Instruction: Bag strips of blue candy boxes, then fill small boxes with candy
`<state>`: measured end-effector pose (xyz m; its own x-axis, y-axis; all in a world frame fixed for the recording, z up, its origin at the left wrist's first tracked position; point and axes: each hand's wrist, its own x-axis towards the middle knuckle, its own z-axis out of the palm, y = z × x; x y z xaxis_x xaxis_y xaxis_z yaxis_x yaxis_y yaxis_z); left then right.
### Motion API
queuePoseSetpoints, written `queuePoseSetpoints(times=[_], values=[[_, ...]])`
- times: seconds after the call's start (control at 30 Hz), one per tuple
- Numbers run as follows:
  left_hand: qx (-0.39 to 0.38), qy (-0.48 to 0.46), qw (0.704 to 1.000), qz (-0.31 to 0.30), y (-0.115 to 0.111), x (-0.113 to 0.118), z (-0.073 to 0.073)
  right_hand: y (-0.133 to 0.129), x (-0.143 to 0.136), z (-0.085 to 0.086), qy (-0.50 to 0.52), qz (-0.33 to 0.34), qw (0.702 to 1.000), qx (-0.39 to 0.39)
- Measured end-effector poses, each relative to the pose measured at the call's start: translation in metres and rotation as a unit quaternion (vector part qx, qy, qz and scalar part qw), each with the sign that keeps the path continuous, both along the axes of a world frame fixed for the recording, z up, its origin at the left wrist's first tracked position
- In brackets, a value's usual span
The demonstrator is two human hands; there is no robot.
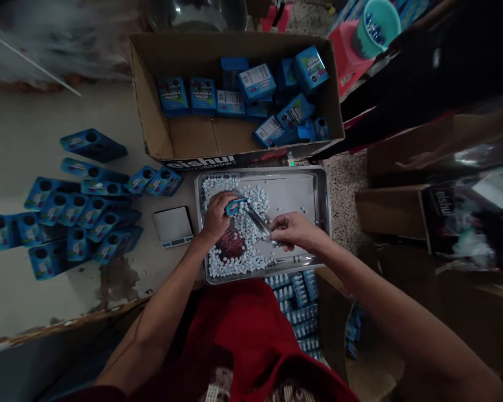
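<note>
My left hand [216, 216] is wrapped round a small blue box [233, 207] above the left part of a metal tray [327, 206]. In my right hand [288, 230] is the handle of a metal scoop [256, 220], its far end at the top of the blue box. Small pale candies [238, 265] cover the left side of the tray, around a dark red patch [230, 244]. Only a few candies lie on the tray's right side.
Behind the tray stands a cardboard box [193, 137] holding several blue boxes [202, 95]. A small scale [173, 224] sits left of the tray, beside many blue boxes [77, 243]. A person's dark clothing [402, 72] shows at upper right, near a teal bucket [360, 40] on a red stool [344, 64].
</note>
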<state>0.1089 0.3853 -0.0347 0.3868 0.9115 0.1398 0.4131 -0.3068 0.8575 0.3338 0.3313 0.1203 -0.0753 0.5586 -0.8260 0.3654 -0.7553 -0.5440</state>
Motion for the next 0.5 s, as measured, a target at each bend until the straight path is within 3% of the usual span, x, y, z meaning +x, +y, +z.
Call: queuePoseSetpoints(times=[0.1, 0.17, 0.23, 0.27, 0.37, 0.43, 0.5], values=[[-0.012, -0.019, 0.999, 0.033, -0.001, -0.005, -0.003, -0.014, 0.005, 0.007, 0.015, -0.008, 1.0, -0.009], [-0.013, -0.04, 0.997, 0.07, -0.005, -0.01, -0.009, -0.033, 0.015, -0.004, -0.025, 0.0, 0.999, 0.02], [-0.005, -0.059, 0.991, 0.117, -0.011, -0.012, -0.018, -0.055, 0.028, -0.029, -0.153, 0.022, 0.984, 0.084], [0.003, -0.064, 0.989, 0.135, -0.014, -0.012, -0.024, -0.066, 0.035, -0.045, -0.244, 0.037, 0.963, 0.111], [0.03, -0.07, 0.987, 0.144, -0.021, -0.004, -0.043, -0.089, 0.046, -0.096, -0.473, 0.091, 0.868, 0.12], [0.039, -0.069, 0.984, 0.162, -0.023, 0.007, -0.055, -0.095, 0.043, -0.122, -0.53, 0.113, 0.834, 0.103], [0.036, -0.063, 0.976, 0.208, -0.022, 0.018, -0.063, -0.097, 0.03, -0.138, -0.538, 0.116, 0.829, 0.1]])
